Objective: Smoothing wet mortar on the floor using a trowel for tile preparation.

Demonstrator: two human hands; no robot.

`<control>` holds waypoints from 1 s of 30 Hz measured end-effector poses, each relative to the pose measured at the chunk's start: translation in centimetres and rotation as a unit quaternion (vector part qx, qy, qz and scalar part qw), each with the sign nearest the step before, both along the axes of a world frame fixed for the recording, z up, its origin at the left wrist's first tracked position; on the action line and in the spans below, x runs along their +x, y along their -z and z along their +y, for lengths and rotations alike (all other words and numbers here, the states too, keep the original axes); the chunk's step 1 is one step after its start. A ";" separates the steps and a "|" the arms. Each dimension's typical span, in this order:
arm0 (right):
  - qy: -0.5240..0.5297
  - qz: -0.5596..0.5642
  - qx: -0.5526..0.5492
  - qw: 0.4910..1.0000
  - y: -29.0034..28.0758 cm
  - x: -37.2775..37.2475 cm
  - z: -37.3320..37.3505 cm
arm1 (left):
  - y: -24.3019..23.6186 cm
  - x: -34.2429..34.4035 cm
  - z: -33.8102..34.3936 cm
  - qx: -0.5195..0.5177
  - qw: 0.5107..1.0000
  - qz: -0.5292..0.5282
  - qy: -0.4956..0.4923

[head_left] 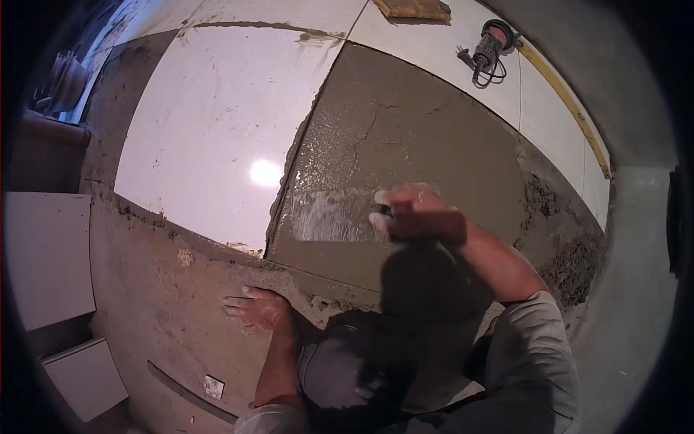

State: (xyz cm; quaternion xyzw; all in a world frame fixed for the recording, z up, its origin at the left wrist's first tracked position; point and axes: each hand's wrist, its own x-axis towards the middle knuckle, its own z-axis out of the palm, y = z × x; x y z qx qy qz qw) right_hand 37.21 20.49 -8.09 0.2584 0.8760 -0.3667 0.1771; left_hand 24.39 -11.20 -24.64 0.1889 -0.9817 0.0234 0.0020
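While the right hand (pixel 417 211) clamps the trowel (pixel 331 215), its long axis points left.

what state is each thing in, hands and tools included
right hand: closed around the trowel's handle
trowel: blade flat on the mortar
mortar: spread out, glistening wet toward the left, cracked in places
left hand: open, fingers spread, palm down on the floor
large white tile: lying flat, smudged along its edges
power tool: lying down, unplugged, cord looped
yellow bar: lying flat
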 end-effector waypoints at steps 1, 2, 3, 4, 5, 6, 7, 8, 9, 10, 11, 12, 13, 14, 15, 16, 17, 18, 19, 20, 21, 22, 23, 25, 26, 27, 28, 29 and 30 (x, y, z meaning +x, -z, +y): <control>0.004 0.017 -0.027 0.999 0.0 0.3 -0.2 | -0.1 -0.1 0.1 0.001 1.000 -0.010 -0.005; 0.007 0.015 -0.027 1.000 0.1 0.4 -0.1 | 0.2 0.1 0.0 0.006 1.000 -0.004 -0.001; 0.051 0.015 -0.020 0.998 0.2 0.6 0.0 | 0.6 0.2 0.1 0.006 1.000 -0.008 0.002; 0.092 0.025 -0.012 0.995 -0.5 0.4 0.1 | 0.0 -0.1 0.2 0.008 1.000 -0.007 -0.005; 0.133 0.033 -0.004 0.991 -1.1 0.3 0.1 | -0.6 -0.3 0.3 0.009 1.000 -0.008 -0.010; 0.134 0.037 -0.003 0.990 -1.0 0.3 0.2 | -1.1 -0.6 0.3 0.012 1.000 -0.004 -0.009; 0.179 0.065 0.044 0.981 -0.1 0.3 0.7 | -1.0 -0.7 0.4 0.003 1.000 -0.006 -0.013; 0.224 0.093 0.090 0.966 0.7 0.2 1.2 | -1.1 -0.8 0.6 -0.006 1.000 -0.007 -0.015; 0.228 0.091 0.094 0.965 1.7 0.0 1.5 | -0.9 -0.7 0.8 -0.003 1.000 -0.009 -0.010; 0.320 0.125 -0.016 0.939 2.7 -0.7 1.7 | -0.8 -0.6 0.9 -0.007 1.000 -0.011 -0.007; 0.404 0.159 -0.125 0.892 3.5 -1.5 1.8 | -0.8 -0.6 1.1 -0.012 1.000 -0.013 -0.004; 0.419 0.198 -0.175 0.869 4.1 -2.0 1.8 | -1.7 -0.1 2.0 -0.005 1.000 -0.026 -0.004; 0.432 0.238 -0.224 0.841 4.6 -2.8 1.9 | -1.1 0.1 2.3 -0.001 1.000 -0.030 0.005; 0.454 0.253 -0.234 0.822 4.0 -5.2 1.1 | -1.8 -0.9 1.2 -0.023 1.000 -0.018 -0.004; 0.479 0.263 -0.239 0.803 4.1 -7.2 0.4 | -1.8 -1.3 0.3 -0.043 0.999 -0.012 -0.010; 0.492 0.273 -0.234 0.793 4.3 -8.7 0.2 | -1.8 -1.4 0.0 -0.042 0.999 -0.010 -0.003; 0.510 0.279 -0.216 0.784 4.6 -9.2 0.6 | -1.1 -0.6 0.4 -0.008 1.000 -0.013 0.001; 0.519 0.278 -0.203 0.783 4.8 -9.5 1.1 | -0.4 0.2 1.0 -0.010 1.000 -0.018 0.007; 0.537 0.284 -0.222 0.763 4.6 -11.3 0.6 | -1.2 -0.7 0.1 -0.027 1.000 -0.001 0.002; 0.560 0.282 -0.218 0.748 4.9 -11.5 1.0 | -1.0 -0.3 0.2 -0.002 1.000 -0.004 0.015; 0.565 0.280 -0.211 0.747 5.5 -11.4 1.5 | -0.6 0.0 0.4 0.001 1.000 -0.010 0.022; 0.576 0.268 -0.181 0.751 6.4 -11.4 2.0 | -0.6 0.0 0.5 -0.011 0.999 -0.029 0.015; 0.587 0.254 -0.150 0.754 7.3 -11.1 2.5 | -0.6 0.1 0.6 -0.023 0.999 -0.048 0.008; 0.596 0.254 -0.106 0.754 9.0 -10.5 3.1 | 0.2 -0.2 -0.2 -0.021 0.999 -0.020 0.018; 0.606 0.272 -0.054 0.746 10.2 -9.3 3.8 | 0.6 0.1 -0.1 -0.017 0.999 0.003 0.028; 0.614 0.288 -0.004 0.735 10.9 -8.2 4.4 | 0.5 0.2 0.1 -0.015 0.999 -0.001 0.031; 0.624 0.279 -0.001 0.730 10.1 -7.6 4.2 | 0.0 -0.4 -0.2 -0.030 0.999 -0.016 0.018; 0.624 0.281 -0.007 0.729 9.4 -6.9 4.0 | -0.5 -1.0 -0.5 -0.044 0.999 -0.031 0.005; 0.642 0.273 -0.065 0.714 7.9 -6.2 3.8 | -0.7 -1.5 -1.0 -0.045 0.999 -0.026 0.004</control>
